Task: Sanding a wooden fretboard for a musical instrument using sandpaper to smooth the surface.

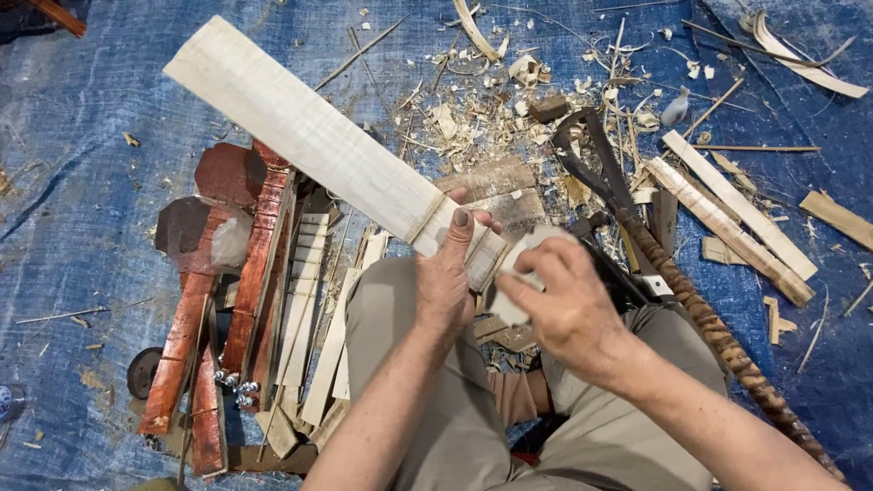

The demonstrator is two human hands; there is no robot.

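Fingers of the left hand (447,277) clamp the pale wooden board (318,136), thumb flat on top. Right hand (559,305) fingers curl around a small pale block (509,273) against the board's near end, partly hidden. Beyond the board lie wood shavings (491,100); reddish carved pieces (227,282) lie beside its left side.

view: one camera on my head | facing: steeply down over my lap onto the blue tarp (82,236) | range: close, my forearms fill the lower frame | frame: pale plank (318,136) near centre, shavings beyond it, reddish pieces left of it
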